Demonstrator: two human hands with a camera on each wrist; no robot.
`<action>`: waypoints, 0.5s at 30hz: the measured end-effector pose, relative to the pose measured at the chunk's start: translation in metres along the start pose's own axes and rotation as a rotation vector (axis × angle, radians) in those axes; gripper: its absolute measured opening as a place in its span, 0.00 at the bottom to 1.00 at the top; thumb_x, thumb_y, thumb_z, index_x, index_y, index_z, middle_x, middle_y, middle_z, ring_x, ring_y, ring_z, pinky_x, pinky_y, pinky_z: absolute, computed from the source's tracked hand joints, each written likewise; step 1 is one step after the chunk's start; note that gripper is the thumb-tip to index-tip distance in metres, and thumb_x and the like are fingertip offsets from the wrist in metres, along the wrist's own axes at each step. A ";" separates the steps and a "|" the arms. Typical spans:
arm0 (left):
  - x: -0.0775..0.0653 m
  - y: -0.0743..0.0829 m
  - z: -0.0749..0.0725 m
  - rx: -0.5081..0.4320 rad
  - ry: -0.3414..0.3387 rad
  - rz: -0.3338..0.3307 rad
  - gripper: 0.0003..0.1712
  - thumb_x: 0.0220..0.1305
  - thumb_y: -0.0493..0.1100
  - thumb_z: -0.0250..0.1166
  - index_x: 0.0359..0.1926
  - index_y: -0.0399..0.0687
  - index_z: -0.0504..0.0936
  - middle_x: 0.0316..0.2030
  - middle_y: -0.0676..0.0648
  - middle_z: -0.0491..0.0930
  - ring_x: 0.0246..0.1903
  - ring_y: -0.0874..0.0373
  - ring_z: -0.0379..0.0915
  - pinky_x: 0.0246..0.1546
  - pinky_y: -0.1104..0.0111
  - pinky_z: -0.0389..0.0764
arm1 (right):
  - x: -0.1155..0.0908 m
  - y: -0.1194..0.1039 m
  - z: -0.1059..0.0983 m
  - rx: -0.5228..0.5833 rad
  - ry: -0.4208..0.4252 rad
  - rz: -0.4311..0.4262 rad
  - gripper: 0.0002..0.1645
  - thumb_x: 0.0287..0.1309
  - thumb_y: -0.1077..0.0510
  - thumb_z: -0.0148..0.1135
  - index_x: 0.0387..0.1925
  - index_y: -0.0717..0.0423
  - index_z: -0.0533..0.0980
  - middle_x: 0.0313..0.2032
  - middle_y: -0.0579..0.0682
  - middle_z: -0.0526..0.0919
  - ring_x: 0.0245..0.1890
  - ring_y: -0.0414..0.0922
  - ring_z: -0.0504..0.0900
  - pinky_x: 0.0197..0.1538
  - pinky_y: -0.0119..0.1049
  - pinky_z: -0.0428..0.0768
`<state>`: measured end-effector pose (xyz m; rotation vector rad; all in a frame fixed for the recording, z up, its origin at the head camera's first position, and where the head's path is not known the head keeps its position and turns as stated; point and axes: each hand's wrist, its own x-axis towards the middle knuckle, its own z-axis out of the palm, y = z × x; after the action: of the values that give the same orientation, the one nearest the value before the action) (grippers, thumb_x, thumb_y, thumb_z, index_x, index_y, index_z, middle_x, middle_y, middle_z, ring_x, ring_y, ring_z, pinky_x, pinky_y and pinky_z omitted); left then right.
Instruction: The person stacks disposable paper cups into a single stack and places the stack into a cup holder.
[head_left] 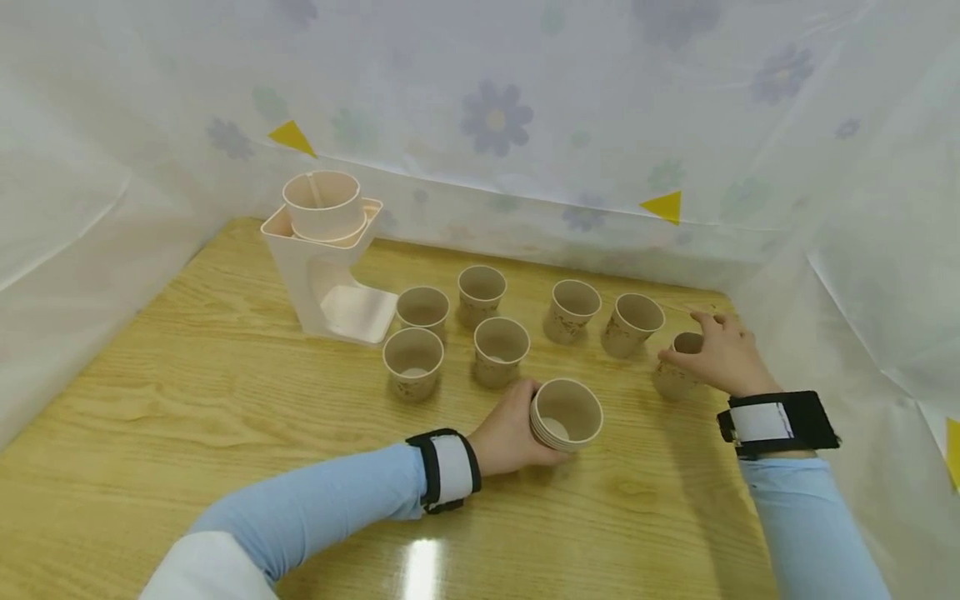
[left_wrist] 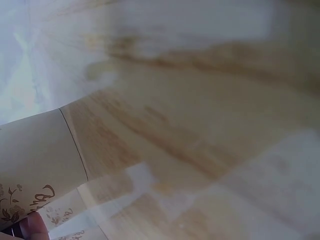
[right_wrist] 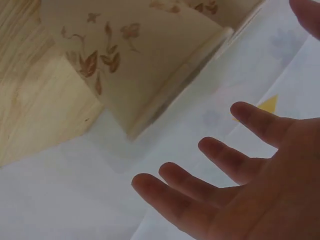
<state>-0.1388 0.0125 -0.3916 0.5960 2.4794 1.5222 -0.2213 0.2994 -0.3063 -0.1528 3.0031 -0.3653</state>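
My left hand (head_left: 513, 429) grips a nested stack of paper cups (head_left: 567, 415), mouths up, over the front middle of the wooden table. In the left wrist view a beige printed cup (left_wrist: 35, 165) shows at the left, with a fingertip below it; much of that view is blurred. On the right, my right hand (head_left: 723, 357) hovers by the rightmost paper cup (head_left: 672, 379), partly covering it. The right wrist view shows its fingers (right_wrist: 240, 162) spread and apart from the flower-printed cup (right_wrist: 115, 60).
Several single paper cups stand upright, among them one at front left (head_left: 414, 379) and one at back right (head_left: 632, 327). A pale pink stand (head_left: 300, 275) with a round container (head_left: 322, 208) on top is at the back left. Patterned white sheeting (head_left: 585, 125) surrounds the table (head_left: 225, 400).
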 end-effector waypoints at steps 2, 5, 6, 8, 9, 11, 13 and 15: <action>0.000 0.000 0.000 0.001 0.000 0.000 0.44 0.39 0.43 0.78 0.56 0.41 0.64 0.51 0.45 0.68 0.52 0.54 0.66 0.57 0.65 0.69 | 0.002 0.008 0.002 0.010 -0.024 0.026 0.54 0.56 0.37 0.56 0.67 0.72 0.49 0.61 0.83 0.47 0.58 0.80 0.49 0.55 0.70 0.56; 0.000 -0.001 0.000 0.006 -0.002 -0.003 0.44 0.39 0.43 0.78 0.56 0.41 0.64 0.51 0.45 0.68 0.52 0.55 0.66 0.57 0.65 0.69 | 0.004 0.014 0.005 0.016 -0.047 0.048 0.53 0.56 0.38 0.55 0.66 0.75 0.49 0.60 0.84 0.48 0.56 0.80 0.53 0.52 0.68 0.63; 0.000 -0.001 0.000 0.007 -0.004 -0.006 0.43 0.39 0.43 0.78 0.56 0.41 0.64 0.51 0.46 0.68 0.52 0.55 0.66 0.57 0.65 0.69 | 0.004 0.016 0.005 0.015 -0.052 0.051 0.53 0.57 0.39 0.54 0.65 0.76 0.50 0.59 0.85 0.49 0.55 0.80 0.54 0.50 0.68 0.65; 0.000 -0.001 0.000 0.009 -0.006 -0.013 0.43 0.39 0.44 0.78 0.56 0.41 0.64 0.51 0.46 0.68 0.52 0.56 0.66 0.57 0.66 0.69 | 0.004 0.019 0.007 0.010 -0.058 0.052 0.53 0.57 0.38 0.54 0.65 0.77 0.50 0.58 0.85 0.51 0.53 0.79 0.57 0.49 0.66 0.67; 0.000 -0.001 0.000 0.012 -0.006 -0.015 0.43 0.39 0.44 0.78 0.55 0.42 0.64 0.51 0.46 0.68 0.52 0.56 0.65 0.57 0.66 0.69 | 0.005 0.020 0.008 0.008 -0.063 0.052 0.53 0.57 0.38 0.53 0.65 0.78 0.49 0.58 0.85 0.52 0.52 0.79 0.59 0.47 0.65 0.69; -0.001 -0.001 0.000 0.018 -0.009 -0.022 0.43 0.39 0.44 0.78 0.56 0.42 0.63 0.52 0.47 0.67 0.52 0.56 0.65 0.57 0.66 0.69 | 0.005 0.021 0.009 -0.004 -0.073 0.054 0.54 0.57 0.37 0.51 0.64 0.79 0.49 0.56 0.86 0.53 0.50 0.78 0.61 0.44 0.63 0.71; -0.001 0.000 0.000 0.019 -0.009 -0.023 0.44 0.39 0.44 0.78 0.56 0.42 0.63 0.52 0.46 0.67 0.52 0.56 0.65 0.57 0.66 0.69 | 0.006 0.023 0.010 -0.012 -0.075 0.053 0.54 0.57 0.37 0.50 0.63 0.81 0.50 0.55 0.86 0.55 0.48 0.75 0.64 0.42 0.61 0.73; -0.001 0.000 -0.001 0.024 -0.008 -0.024 0.44 0.39 0.45 0.78 0.56 0.43 0.63 0.52 0.47 0.67 0.52 0.56 0.65 0.57 0.66 0.69 | 0.007 0.023 0.011 -0.016 -0.081 0.054 0.54 0.58 0.37 0.49 0.62 0.83 0.51 0.54 0.86 0.56 0.47 0.74 0.65 0.40 0.58 0.74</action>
<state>-0.1383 0.0114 -0.3918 0.5726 2.4933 1.4807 -0.2288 0.3184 -0.3229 -0.0852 2.9237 -0.3220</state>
